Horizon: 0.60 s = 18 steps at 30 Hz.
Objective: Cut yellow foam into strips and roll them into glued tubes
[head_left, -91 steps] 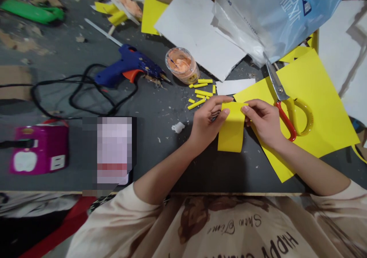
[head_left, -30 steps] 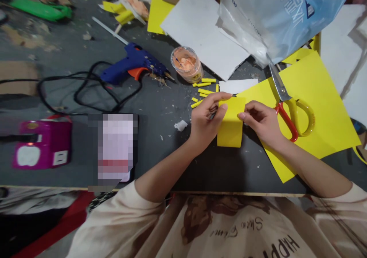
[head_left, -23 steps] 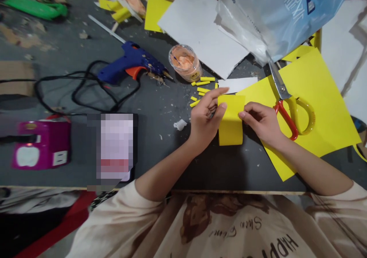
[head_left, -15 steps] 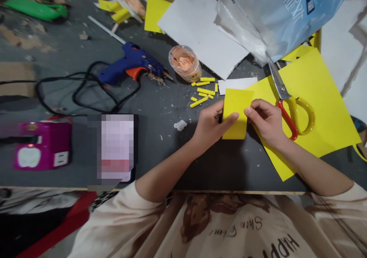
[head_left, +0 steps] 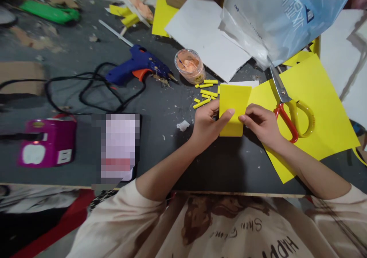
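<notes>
Between my hands is a small piece of yellow card (head_left: 234, 101), raised over the grey table. My left hand (head_left: 208, 122) grips its left side, thumb flat on the front and fingers behind. At the right edge, my right hand (head_left: 262, 124) pinches the card between thumb and fingers; those fingertips are partly hidden. Beside my right hand, scissors (head_left: 282, 93) with a red and a yellow handle lie on a large yellow sheet (head_left: 323, 97). Several short yellow strips (head_left: 208, 92) lie just beyond my left hand. A white paper strip (head_left: 255, 84) shows partly behind the card.
A blue glue gun (head_left: 129, 64) with a trailing black cord lies left of an open tub (head_left: 189, 66) of peach-coloured paste. Nearer are a phone (head_left: 120, 143) and a magenta box (head_left: 47, 143). White board (head_left: 206, 32) and a plastic bag (head_left: 275, 20) lie at the back.
The yellow card has shifted slightly left and tilted, its lower part now looking bent. Both hands have moved with it, keeping their hold. The whole view has shifted a little.
</notes>
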### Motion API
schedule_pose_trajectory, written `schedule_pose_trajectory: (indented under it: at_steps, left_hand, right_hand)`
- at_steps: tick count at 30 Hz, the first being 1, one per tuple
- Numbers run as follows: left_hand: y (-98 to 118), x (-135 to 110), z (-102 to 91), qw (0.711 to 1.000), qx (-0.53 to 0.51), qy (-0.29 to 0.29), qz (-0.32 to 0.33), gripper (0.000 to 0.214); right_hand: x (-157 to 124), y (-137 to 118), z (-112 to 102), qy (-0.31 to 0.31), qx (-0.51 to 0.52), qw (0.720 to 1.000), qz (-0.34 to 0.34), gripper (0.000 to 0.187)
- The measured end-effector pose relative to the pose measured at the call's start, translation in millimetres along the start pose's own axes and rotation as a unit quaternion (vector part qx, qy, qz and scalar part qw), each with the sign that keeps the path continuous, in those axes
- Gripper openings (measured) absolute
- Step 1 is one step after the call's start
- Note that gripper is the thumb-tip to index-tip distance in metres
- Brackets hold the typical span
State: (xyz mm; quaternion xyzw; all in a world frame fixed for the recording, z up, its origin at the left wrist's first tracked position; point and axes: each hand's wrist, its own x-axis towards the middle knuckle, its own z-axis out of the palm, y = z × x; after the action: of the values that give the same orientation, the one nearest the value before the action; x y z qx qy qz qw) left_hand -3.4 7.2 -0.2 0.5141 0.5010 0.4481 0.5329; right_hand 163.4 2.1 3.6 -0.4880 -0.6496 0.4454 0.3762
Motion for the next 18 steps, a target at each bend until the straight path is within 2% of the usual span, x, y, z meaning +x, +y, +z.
schedule_pose_trajectory:
  at_steps: [4, 7, 10, 15, 18]
  left_hand:
    - [-1.8, 1.4, 2.9, 0.998, -0.045, -0.026, -0.019, 0.034]
    - [-2.6, 2.9, 3.8, 0.99, -0.089, -0.083, -0.066, 0.04]
    - [-2.1, 3.2, 2.6, 0.985, -0.079, -0.123, -0.095, 0.036]
    - [-0.4, -0.2, -0.2, 0.994, -0.021, -0.098, -0.046, 0.033]
    - [-0.1, -0.9, -1.7, 0.998, 0.018, -0.067, -0.013, 0.035]
  right_hand:
    - [-0.7, -1.2, -0.9, 0.005, -0.014, 1.0, -0.008, 0.031]
    - [-0.8, -0.9, -0.6, 0.035, 0.017, 0.999, 0.01, 0.03]
    - [-0.2, -0.1, -0.1, 0.063, 0.045, 0.997, 0.017, 0.027]
    - [-0.4, 1.1, 0.5, 0.062, 0.043, 0.997, 0.026, 0.027]
    - [-0.8, 0.9, 0.3, 0.035, 0.027, 0.999, 0.027, 0.027]
